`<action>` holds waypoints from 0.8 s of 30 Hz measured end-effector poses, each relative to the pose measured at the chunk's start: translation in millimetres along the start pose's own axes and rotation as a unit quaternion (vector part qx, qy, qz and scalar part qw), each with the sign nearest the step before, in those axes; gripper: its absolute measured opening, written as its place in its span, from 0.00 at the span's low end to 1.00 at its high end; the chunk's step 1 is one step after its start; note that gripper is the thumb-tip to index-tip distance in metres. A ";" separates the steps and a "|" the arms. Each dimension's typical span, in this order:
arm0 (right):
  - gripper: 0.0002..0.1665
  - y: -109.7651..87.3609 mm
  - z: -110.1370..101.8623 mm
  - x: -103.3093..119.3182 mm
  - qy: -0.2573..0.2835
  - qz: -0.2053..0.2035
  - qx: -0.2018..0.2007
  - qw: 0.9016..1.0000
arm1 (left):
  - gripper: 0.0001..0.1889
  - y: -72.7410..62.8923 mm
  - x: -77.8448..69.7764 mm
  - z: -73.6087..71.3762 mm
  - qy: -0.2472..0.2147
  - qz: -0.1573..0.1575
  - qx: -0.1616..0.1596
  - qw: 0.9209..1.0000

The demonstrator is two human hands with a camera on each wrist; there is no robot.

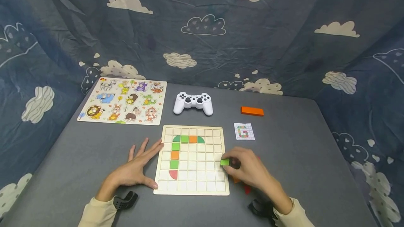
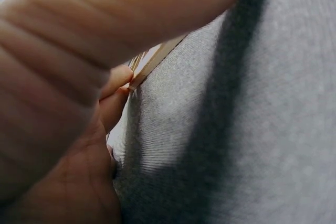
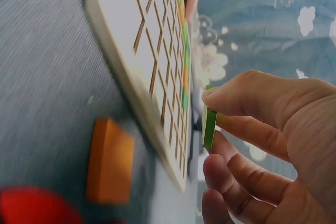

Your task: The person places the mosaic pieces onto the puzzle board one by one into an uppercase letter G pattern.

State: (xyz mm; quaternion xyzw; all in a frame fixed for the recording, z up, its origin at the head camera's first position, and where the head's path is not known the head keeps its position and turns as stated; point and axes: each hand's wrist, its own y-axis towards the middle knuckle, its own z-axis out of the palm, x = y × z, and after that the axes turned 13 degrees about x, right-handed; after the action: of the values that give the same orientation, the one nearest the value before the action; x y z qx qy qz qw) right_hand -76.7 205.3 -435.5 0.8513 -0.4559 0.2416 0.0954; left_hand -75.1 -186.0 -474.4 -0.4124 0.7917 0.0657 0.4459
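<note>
My right hand [image 1: 247, 167] pinches a green square tile [image 1: 224, 162] between thumb and fingers, over the right edge of a wooden grid board [image 1: 202, 186]. In the right wrist view the tile [image 3: 209, 124] is held on edge, above the board's surface. My left hand [image 1: 134, 169] has its fingers spread, with fingertips and thumb at the board's left edge. On the grid, a row runs from a dark green quarter-circle [image 1: 176, 138] through green and orange squares to another quarter-circle [image 1: 200, 139]. Below its left end, green and orange squares lead down to a red quarter-circle [image 1: 173, 174].
Partly hidden under my right hand lie an orange block [image 3: 110, 161] and a red piece [image 3: 37, 205]. A pattern card [image 1: 244, 131] and an orange bar [image 1: 252, 111] lie at the right. Behind the board are a white game controller [image 1: 193, 103] and an animal puzzle board [image 1: 123, 101].
</note>
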 end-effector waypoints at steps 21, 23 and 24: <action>0.12 39.3 27.7 51.4 -0.009 -0.065 0.066 0.996 | 0.68 -2.1 -5.9 -0.9 -0.014 -0.006 -0.001 1.000; 0.12 40.8 30.0 55.6 -0.012 -0.062 0.074 0.995 | 0.68 -2.0 -5.6 -1.0 -0.013 -0.006 -0.001 1.000; 0.12 41.5 31.2 57.7 -0.014 -0.062 0.077 0.995 | 0.68 -1.9 -5.5 -1.0 -0.013 -0.006 -0.001 1.000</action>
State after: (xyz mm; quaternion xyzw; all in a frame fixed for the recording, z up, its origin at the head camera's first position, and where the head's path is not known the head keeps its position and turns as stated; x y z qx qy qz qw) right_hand -73.7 127.8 -436.2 0.8861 -0.3834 0.2576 0.0382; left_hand -73.0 -184.5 -469.0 -0.4167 0.7833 0.0696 0.4561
